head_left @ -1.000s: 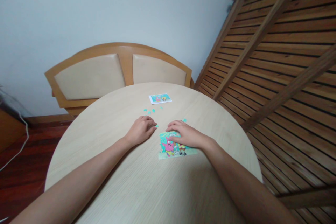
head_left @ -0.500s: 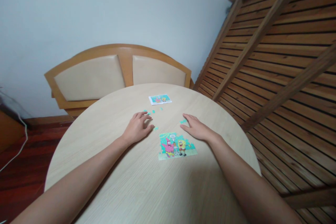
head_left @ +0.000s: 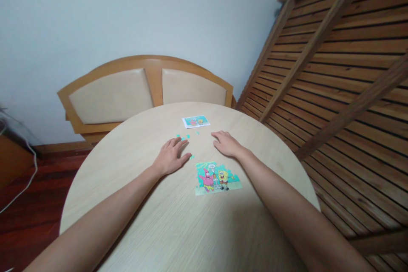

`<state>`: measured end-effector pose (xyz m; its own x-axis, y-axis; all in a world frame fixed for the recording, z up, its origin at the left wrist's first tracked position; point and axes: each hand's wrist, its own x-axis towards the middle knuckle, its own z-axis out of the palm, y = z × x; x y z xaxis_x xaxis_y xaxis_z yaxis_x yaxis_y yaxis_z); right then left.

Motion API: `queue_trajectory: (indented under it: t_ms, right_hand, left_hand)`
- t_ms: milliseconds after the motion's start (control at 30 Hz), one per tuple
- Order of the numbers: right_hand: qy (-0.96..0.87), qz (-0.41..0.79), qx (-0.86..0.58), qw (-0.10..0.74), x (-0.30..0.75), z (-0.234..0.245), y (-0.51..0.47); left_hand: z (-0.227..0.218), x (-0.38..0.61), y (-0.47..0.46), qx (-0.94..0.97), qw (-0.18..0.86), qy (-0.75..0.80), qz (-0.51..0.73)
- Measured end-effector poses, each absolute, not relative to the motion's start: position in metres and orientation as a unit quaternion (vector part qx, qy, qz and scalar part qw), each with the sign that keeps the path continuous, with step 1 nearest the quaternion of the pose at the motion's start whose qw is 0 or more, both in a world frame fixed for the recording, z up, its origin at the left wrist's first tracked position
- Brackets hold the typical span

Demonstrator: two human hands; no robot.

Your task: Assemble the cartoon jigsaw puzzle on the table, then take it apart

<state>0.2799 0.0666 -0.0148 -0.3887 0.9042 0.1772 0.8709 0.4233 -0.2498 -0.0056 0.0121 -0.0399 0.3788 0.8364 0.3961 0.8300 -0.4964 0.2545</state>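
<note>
Partly assembled jigsaw puzzle (head_left: 208, 181), lying flat and slightly askew: a pink starfish, a pale figure and a yellow square character on turquoise, the upper right margin stepped and incomplete. Beyond its top edge lies a single turquoise piece (head_left: 192, 157); farther off, a small group of loose turquoise pieces (head_left: 188, 136), scattered flat.

From where I stand, I can't read any words, numbers or brands, whether on the picture card (head_left: 196, 121), the puzzle (head_left: 208, 180) or the loose pieces (head_left: 188, 136) (fine print would be lost at this size).
</note>
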Motion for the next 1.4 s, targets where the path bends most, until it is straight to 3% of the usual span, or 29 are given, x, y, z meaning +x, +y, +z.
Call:
queue_trajectory:
  t_ms: [400, 600, 900, 1133, 1400]
  right_hand:
    - [-0.844, 0.035, -0.52, 0.126, 0.22, -0.004, 0.072]
    - [-0.881, 0.085, -0.43, 0.18, 0.23, -0.003, 0.034]
    - [-0.864, 0.152, -0.408, 0.252, 0.231, -0.007, -0.017]
    - [-0.883, 0.165, -0.403, 0.173, 0.262, 0.003, -0.029]
    - [-0.878, 0.173, -0.415, 0.161, 0.276, 0.002, -0.018]
  left_hand:
    - [-0.039, -0.014, 0.016, 0.829, 0.023, 0.504, 0.24]
    - [-0.032, -0.01, 0.009, 0.835, 0.03, 0.485, 0.26]
    - [-0.027, 0.011, -0.004, 0.892, 0.019, 0.374, 0.255]
    - [-0.021, 0.024, -0.004, 0.886, 0.056, 0.384, 0.254]
    - [-0.018, 0.02, -0.007, 0.895, 0.1, 0.364, 0.237]
